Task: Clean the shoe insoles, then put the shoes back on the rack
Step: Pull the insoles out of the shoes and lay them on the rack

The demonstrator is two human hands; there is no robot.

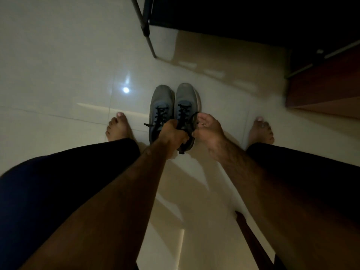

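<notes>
While the light is dim, the scene reads plainly enough: a person looks down between their own knees at a pale tiled floor [58,75], one bare foot [116,126] out to the left and the other [262,131] to the right. Between the feet sits a pair of grey shoes [162,98] with black laces [161,114], side by side and touching, toes pointing toward the floor's far edge.

The left hand [172,133] is closed into a fist over the heel ends of the shoes, apparently gripping both collars or the laces together; which exactly cannot be told. The right hand [209,128] is loosely open just beside the right shoe, fingers curled near a lace loop, holding nothing that can be made out.

Judging from this, a one-handed pinch on two shoes could slip if they are lifted, dropping one on the glossy tile. A trailing lace end could also snag or be trodden on.

Hidden matters: the insoles lie inside the shoes, covered by the fist, so their condition is unknown. Dark furniture [253,16] fills the far right corner, a thin metal leg [148,36] beside it; whether this is the rack is unclear.
</notes>
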